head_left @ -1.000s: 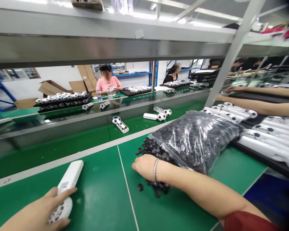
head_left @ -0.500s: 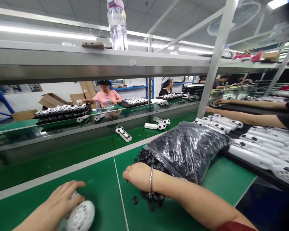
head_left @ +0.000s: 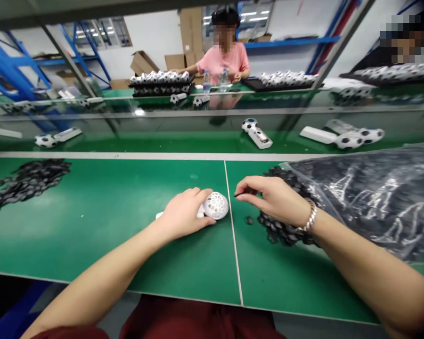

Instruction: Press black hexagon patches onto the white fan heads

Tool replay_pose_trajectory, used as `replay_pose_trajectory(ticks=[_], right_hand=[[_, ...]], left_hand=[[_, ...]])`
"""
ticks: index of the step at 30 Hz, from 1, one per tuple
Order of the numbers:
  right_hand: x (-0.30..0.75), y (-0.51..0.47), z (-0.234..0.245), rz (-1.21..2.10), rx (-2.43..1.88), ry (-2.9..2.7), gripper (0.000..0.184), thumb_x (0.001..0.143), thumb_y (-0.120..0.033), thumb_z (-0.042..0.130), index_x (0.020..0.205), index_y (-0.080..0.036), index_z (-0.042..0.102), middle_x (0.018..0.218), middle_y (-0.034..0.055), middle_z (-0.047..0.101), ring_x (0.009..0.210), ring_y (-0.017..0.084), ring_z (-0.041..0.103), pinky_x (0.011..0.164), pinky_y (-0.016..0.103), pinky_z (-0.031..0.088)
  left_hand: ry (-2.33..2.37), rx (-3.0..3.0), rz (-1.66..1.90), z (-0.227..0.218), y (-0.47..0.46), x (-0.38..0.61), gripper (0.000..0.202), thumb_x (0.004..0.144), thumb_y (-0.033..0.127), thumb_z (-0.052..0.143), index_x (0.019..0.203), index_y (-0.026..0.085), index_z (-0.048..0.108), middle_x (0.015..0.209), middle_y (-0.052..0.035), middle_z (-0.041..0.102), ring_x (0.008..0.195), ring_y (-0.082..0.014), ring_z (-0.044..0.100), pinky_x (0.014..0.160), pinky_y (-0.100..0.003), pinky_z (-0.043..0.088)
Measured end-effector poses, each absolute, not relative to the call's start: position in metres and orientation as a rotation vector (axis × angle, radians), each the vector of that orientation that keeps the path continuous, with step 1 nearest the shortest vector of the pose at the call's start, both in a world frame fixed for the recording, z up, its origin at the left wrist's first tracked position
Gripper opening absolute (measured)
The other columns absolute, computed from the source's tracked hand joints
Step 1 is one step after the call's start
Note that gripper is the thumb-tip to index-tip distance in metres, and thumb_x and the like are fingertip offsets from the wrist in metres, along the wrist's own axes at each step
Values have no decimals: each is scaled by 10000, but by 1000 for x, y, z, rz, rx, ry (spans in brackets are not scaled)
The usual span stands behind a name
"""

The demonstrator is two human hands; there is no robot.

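Left hand [head_left: 183,213]: our fingers wrap the white stick [head_left: 216,206], mid-frame.
White stick: we guess light, hard, slippery; grab its neck, as the holey round top might crack.
Right hand [head_left: 273,199]: our thumb and finger pinch a small black chip [head_left: 237,195], just right of the middle; it seems light and stiff, best held by its edges.
Bag [head_left: 371,202]: see-through, right edge; we spot no words.
Bottles [head_left: 207,81]: top middle; labels [head_left: 207,87] too tiny for us to read.
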State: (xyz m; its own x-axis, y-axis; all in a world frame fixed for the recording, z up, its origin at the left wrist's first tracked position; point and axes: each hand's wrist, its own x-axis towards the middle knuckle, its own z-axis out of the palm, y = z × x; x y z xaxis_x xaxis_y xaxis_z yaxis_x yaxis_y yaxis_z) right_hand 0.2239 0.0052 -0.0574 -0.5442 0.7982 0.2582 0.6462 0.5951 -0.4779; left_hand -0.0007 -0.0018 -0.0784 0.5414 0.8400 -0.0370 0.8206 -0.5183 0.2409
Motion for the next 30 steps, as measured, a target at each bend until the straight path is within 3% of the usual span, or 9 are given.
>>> replay_pose_trajectory(ticks=[7,12,20,30], right_hand=[[204,-8,-73,531,-1006,-2432,95,811,-264,542,790,-197,606,1038,53,552,992,173,517,869,355,429],[198,-9,-88,505,-1013,-2417,82,792,-255,570,761,-183,594,1088,70,512,1028,194,477,884,378,410],[195,-11,-91,489,-1034,-2422,115,800,-276,556,743,-179,576,1131,87,494,1051,222,458,880,410,399],[191,-10,-98,485,-1058,-2327,141,749,-260,610,709,-188,496,1106,85,525,1060,225,477,894,421,403]], left_hand=[[1418,2451,229,-86,-2,-5,667,711,540,563,1279,260,353,1090,-29,499,951,-199,540,752,-297,449],[1416,2558,167,-89,-3,-2,686,732,559,531,1300,226,337,1050,-59,526,942,-243,544,752,-333,444],[1452,2590,101,-97,-2,6,851,738,631,465,1358,104,215,1183,-152,495,1030,-305,513,822,-396,420],[1340,2532,232,-88,-3,0,651,761,574,492,1286,212,358,1038,-59,556,909,-234,560,723,-334,450]])
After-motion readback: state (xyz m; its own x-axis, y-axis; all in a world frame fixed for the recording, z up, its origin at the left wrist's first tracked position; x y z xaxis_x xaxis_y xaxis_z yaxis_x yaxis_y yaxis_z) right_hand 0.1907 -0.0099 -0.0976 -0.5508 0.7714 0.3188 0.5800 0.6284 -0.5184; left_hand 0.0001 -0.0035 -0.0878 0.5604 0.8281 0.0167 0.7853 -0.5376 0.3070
